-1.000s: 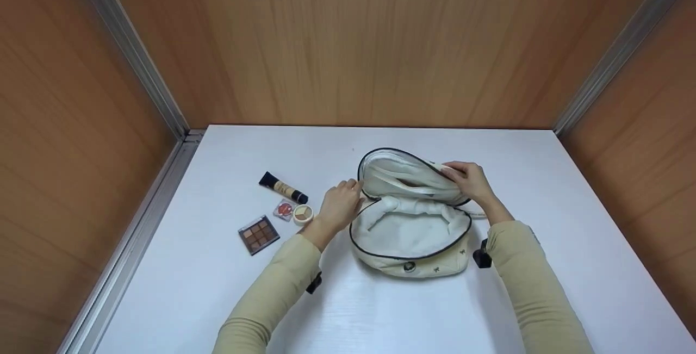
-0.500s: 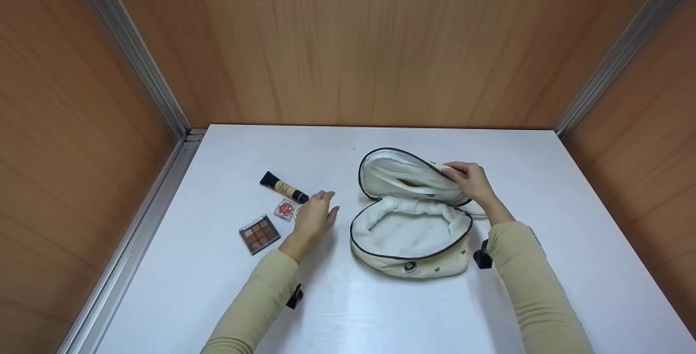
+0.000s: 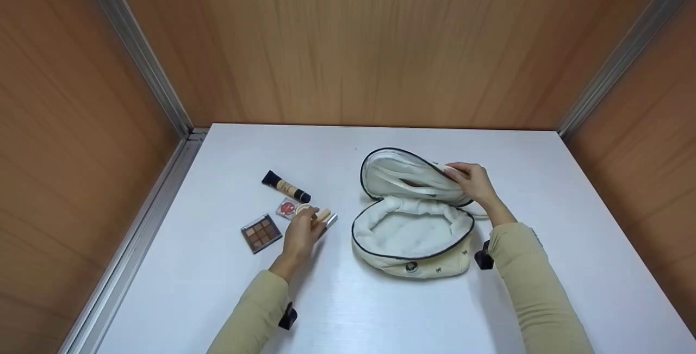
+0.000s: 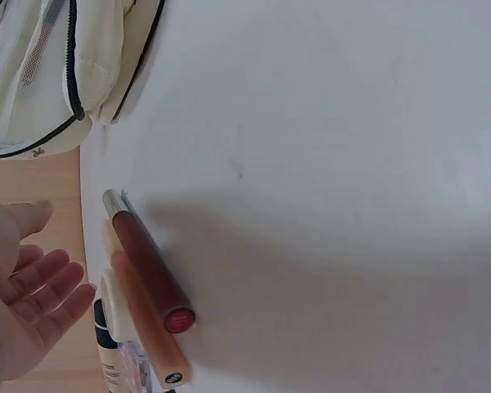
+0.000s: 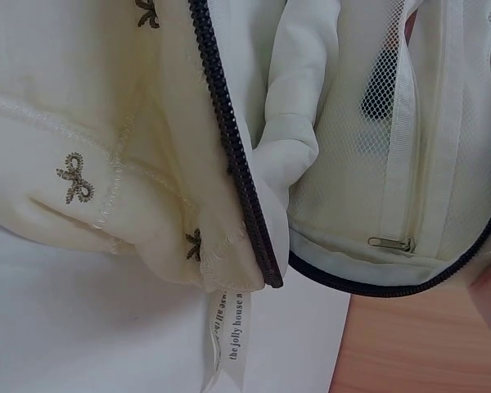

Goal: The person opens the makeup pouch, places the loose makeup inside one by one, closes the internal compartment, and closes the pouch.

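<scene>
Cream cloth bag (image 3: 383, 265), padded and rounded, with stitched seams and tiny embroidered bows (image 5: 75, 178). Around the rims of base and lid (image 3: 375, 166), coarse black zip teeth (image 5: 229, 147); inside the lid, fine white mesh (image 5: 344, 184), a small metal zip pull (image 5: 391, 244), and a dark item (image 5: 380, 86) behind the netting, too veiled to name. Off the bag's side, a printed white ribbon (image 5: 237, 336). Smooth and slender, a dark red tube (image 4: 151, 270) and a peach tube (image 4: 145, 311), side by side just left of the bag, above a glossy white bench (image 3: 348, 310). Behind the bag, a wood-grained panel (image 3: 348, 44).

Left grip (image 3: 300, 233) farther left of the bag, near both tubes, with these between it and the bag; fingers apart and loosely bent, contact with the tubes hard to tell. Right grip (image 3: 473, 184) at the bag's right, thumb and fingers clamped on the lid's edge.

On the dark red tube, a silvery cap (image 4: 113, 202) and a bright red round end; on the peach tube, a paler cap and a small dark mark at the end. Bag unzipped, lid tipped back, white lining (image 3: 405, 234) puckered. Left of the bag, beyond the tubes: a partly hidden round pot (image 4: 114, 304), a clear compact (image 3: 287, 208) with red inside, a black-and-beige squeeze tube (image 3: 286, 187), and a palette (image 3: 261, 233) of brown shades.
</scene>
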{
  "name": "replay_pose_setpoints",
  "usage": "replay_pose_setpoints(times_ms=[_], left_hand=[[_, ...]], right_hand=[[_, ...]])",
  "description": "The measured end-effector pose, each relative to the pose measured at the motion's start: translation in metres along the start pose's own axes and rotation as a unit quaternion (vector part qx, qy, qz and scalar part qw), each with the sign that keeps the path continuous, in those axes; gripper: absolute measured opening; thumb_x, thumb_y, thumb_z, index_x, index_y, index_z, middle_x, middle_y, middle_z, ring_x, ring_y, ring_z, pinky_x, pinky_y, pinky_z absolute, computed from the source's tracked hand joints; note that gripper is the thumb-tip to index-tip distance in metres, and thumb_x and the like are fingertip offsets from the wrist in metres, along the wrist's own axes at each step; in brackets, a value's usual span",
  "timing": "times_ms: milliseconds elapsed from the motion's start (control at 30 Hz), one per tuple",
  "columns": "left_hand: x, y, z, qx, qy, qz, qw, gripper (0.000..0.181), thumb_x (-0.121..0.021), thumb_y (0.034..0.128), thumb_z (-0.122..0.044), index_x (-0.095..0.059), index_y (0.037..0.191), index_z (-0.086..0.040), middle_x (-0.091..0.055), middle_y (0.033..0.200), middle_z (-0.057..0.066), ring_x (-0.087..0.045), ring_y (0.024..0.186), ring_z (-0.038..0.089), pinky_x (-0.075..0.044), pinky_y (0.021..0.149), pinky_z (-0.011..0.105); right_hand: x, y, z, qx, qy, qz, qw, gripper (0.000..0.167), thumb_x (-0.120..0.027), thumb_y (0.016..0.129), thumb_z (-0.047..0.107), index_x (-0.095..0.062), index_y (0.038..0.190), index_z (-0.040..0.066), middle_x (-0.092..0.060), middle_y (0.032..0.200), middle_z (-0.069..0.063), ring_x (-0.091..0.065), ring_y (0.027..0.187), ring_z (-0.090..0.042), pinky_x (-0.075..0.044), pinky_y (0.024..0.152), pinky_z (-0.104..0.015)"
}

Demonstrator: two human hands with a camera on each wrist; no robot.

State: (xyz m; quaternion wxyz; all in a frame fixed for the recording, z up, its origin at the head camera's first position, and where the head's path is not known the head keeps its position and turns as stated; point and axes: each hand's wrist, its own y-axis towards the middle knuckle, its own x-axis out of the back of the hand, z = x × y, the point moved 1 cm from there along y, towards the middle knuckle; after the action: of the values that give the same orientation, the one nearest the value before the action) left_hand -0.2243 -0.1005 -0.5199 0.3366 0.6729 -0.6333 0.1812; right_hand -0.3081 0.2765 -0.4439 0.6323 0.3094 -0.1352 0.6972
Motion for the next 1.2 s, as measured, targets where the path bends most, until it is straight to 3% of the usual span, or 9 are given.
replay_pose_setpoints(times_ms=[133,333,767,933,1033,1200], left_hand=[[-0.004,-0.008,0.008,0.01,-0.04,-0.011,0.9991,0.033,-0.065,0.0787,-0.005,-0.055,0.108,0.005,-0.059,0.095,0.014,-0.057,0.087,0.023,-0.047,0.076,0.032],[-0.009,-0.018,0.019,0.015,-0.058,-0.031,0.9978,0.032,-0.067,0.0758,-0.003,-0.057,0.105,0.004,-0.06,0.095,0.014,-0.058,0.087,0.024,-0.047,0.076,0.032],[-0.015,-0.026,0.026,0.064,-0.063,-0.006,0.996,0.043,-0.068,0.0744,-0.002,-0.056,0.115,-0.002,-0.06,0.095,0.007,-0.054,0.084,0.016,-0.046,0.075,0.032],[-0.017,-0.026,0.026,0.084,-0.042,0.005,0.9956,0.025,-0.069,0.0735,-0.003,-0.062,0.097,0.001,-0.059,0.081,0.005,-0.053,0.073,0.015,-0.045,0.067,0.03],[-0.019,-0.025,0.025,0.093,-0.032,0.01,0.9951,0.017,-0.07,0.0733,-0.005,-0.064,0.088,-0.001,-0.059,0.077,0.005,-0.053,0.07,0.015,-0.045,0.064,0.03],[-0.019,-0.025,0.025,0.093,-0.017,0.018,0.9953,0.011,-0.07,0.0734,-0.007,-0.067,0.083,-0.003,-0.06,0.079,0.004,-0.055,0.073,0.015,-0.046,0.067,0.032]], right_hand=[[0.0,0.0,-0.001,0.009,0.001,-0.006,0.9999,0.032,-0.055,0.088,0.02,-0.062,0.106,-0.004,-0.061,0.104,-0.019,-0.056,0.098,-0.028,-0.043,0.084,-0.038],[0.0,0.0,-0.001,0.017,0.006,-0.008,0.9998,0.031,-0.056,0.087,0.021,-0.062,0.105,-0.004,-0.061,0.102,-0.019,-0.056,0.096,-0.028,-0.042,0.084,-0.038],[-0.001,0.0,-0.003,0.016,0.0,-0.006,0.9998,0.029,-0.055,0.088,0.018,-0.062,0.105,-0.005,-0.061,0.102,-0.02,-0.056,0.097,-0.028,-0.042,0.084,-0.038],[0.0,0.0,-0.002,0.016,0.003,-0.006,0.9998,0.029,-0.055,0.088,0.018,-0.062,0.105,-0.004,-0.062,0.102,-0.018,-0.058,0.095,-0.024,-0.044,0.082,-0.029],[0.002,-0.006,0.013,0.012,0.013,-0.004,0.9998,0.027,-0.054,0.088,0.012,-0.06,0.106,-0.008,-0.06,0.102,-0.023,-0.057,0.095,-0.028,-0.044,0.082,-0.033],[0.001,-0.004,0.008,0.004,0.011,0.001,0.9999,0.03,-0.054,0.089,0.014,-0.059,0.108,-0.008,-0.06,0.104,-0.022,-0.057,0.097,-0.03,-0.044,0.083,-0.035]])
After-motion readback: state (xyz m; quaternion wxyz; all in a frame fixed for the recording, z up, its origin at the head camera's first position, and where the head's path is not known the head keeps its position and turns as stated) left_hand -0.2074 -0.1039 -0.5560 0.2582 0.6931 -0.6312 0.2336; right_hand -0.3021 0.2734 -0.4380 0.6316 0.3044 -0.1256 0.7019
